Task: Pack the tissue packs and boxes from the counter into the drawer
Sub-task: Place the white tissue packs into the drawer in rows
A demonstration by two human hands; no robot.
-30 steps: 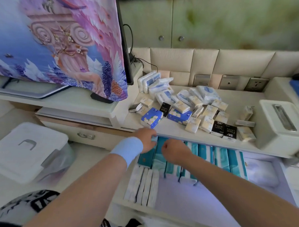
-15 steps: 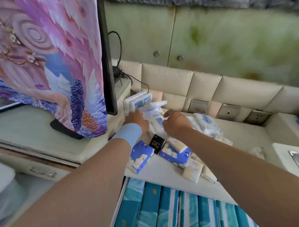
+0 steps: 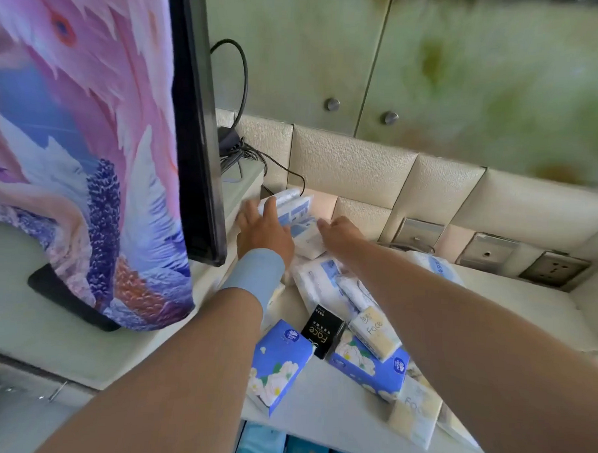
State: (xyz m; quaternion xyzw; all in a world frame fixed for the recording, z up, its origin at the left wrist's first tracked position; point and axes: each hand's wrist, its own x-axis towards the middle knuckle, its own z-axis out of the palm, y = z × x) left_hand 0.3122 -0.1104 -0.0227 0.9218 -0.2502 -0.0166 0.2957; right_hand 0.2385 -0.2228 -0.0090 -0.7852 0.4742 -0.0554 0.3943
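Note:
A stack of upright white-and-blue tissue packs (image 3: 296, 210) stands at the counter's back left corner. My left hand (image 3: 261, 233), with a blue wristband, grips the stack from the left, thumb across its front. My right hand (image 3: 340, 233) holds it from the right, fingers curled behind. More white packs (image 3: 317, 282) lie just in front. Nearer me lie a black Face pack (image 3: 322, 333), a cream Face pack (image 3: 375, 332) and two blue floral boxes (image 3: 278, 362) (image 3: 370, 371). Teal packs in the open drawer (image 3: 264, 447) show at the bottom edge.
A television (image 3: 198, 153) draped with a pink-and-blue cloth (image 3: 71, 148) stands close on the left, cables (image 3: 239, 148) behind it. Padded panels with wall sockets (image 3: 488, 251) line the back of the counter (image 3: 316, 419). Cabinet doors with knobs (image 3: 332, 104) rise above.
Both hands left the drawer, reached over the counter and moved further back to the upright white packs in the corner, which they now hold. The camera has come closer.

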